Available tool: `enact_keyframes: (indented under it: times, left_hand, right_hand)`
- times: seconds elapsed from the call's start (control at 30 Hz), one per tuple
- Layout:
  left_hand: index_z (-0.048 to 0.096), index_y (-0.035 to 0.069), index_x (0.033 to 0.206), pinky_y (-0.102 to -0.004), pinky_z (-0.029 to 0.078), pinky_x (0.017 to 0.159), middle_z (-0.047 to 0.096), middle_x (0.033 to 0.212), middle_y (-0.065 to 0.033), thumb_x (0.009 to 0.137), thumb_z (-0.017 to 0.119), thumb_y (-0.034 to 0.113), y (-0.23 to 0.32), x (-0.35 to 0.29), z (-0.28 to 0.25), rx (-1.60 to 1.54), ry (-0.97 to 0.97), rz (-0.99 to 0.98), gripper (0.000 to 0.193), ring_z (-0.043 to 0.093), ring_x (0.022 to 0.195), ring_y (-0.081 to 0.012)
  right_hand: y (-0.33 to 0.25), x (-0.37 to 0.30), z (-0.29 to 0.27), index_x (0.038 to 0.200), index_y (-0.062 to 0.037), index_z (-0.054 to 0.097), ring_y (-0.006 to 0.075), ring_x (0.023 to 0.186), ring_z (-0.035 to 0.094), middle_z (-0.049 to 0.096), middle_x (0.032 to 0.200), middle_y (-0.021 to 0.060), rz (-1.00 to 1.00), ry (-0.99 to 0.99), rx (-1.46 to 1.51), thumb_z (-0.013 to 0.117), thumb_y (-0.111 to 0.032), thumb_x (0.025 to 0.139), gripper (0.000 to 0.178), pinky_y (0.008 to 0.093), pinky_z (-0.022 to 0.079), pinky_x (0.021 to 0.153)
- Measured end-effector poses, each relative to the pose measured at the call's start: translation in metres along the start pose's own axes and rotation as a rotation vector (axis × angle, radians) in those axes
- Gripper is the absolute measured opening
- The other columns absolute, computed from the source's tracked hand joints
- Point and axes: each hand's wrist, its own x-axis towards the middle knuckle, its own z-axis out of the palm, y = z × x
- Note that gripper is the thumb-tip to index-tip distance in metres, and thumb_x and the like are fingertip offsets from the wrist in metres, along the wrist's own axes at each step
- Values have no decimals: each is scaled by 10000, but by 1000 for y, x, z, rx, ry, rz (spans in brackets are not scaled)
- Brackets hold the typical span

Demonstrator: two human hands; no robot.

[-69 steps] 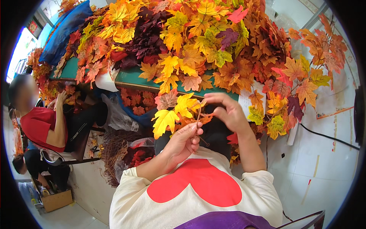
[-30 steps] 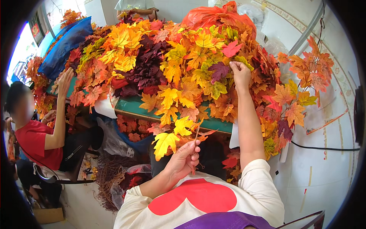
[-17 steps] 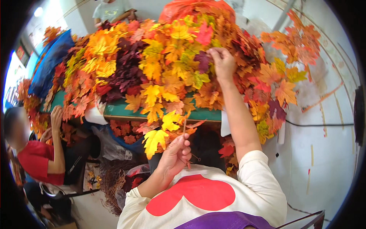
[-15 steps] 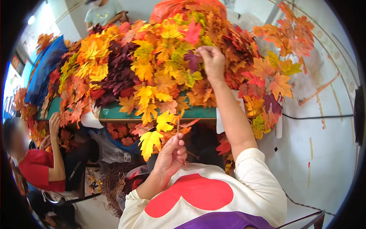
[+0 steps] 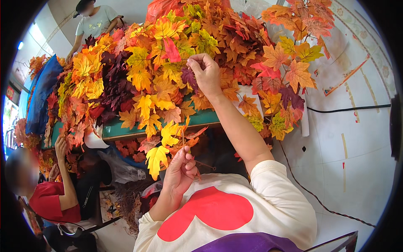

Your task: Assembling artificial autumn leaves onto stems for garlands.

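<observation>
My left hand (image 5: 179, 171), low in front of my chest, pinches the stem of an artificial maple leaf spray. A yellow leaf (image 5: 157, 161) hangs from it, and an orange-brown stem rises above the fingertips. My right hand (image 5: 205, 74) reaches into the leaf pile with thumb and forefinger brought together. What they pinch, if anything, I cannot make out. A dark purple leaf (image 5: 189, 78) lies just below its fingertips, and a pinkish-red leaf (image 5: 171, 50) is to their left.
Yellow, orange and burgundy leaves heap over a green table (image 5: 159, 129). A taller leafy branch (image 5: 299, 73) stands at right. A co-worker in red (image 5: 56, 201) sits at left; another person (image 5: 95, 25) is beyond the pile. A cable (image 5: 310, 189) crosses the floor.
The view has shifted, moving the scene left. Against the pile, my right hand has moved slightly left and nearer, and the pinkish-red leaf has dropped leftward. My left hand keeps its grip.
</observation>
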Motion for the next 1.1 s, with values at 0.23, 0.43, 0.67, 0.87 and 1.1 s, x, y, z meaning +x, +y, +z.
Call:
enact_keyframes:
  times: [0.23,0.43,0.67,0.87,1.1]
  left_hand:
    - [522,89,1061,-196,337,504,542,789,13,908,515,208,-5,1,2,68,53,-10,194,405,584,-68]
    - [555,87,1019,-215,352,527,559,759,29,884,553,218,-15,-2,-4,159,89,-23,188,430,584,-65]
    - [573,95,1035,-180,381,513,602,809,6,901,534,213,-23,-10,-15,265,60,-20,183,476,582,-42]
    - [591,99,988,-234,370,564,589,787,-13,881,556,190,-21,-21,-34,239,-48,17,144,446,610,-104]
    - [598,100,977,-239,430,578,606,996,-42,865,576,138,-25,-28,-84,183,-236,97,120,582,753,-131]
  right_hand:
    - [-5,6,-12,895,4,596,85,707,568,627,801,45,-22,-2,-14,593,-91,839,109,220,463,669]
    - [-7,3,-18,920,-17,600,85,752,555,599,798,17,99,-18,218,605,-101,846,112,194,443,686]
    - [-31,-4,-24,941,-5,589,148,900,606,644,977,123,155,-92,486,582,-97,858,123,247,465,810]
    - [-54,-6,-40,898,-11,554,226,942,609,640,967,134,45,-141,539,538,-83,879,76,320,473,856]
    - [-67,-25,-57,856,-16,531,143,704,581,605,788,81,-31,-178,383,530,-118,895,109,339,470,840]
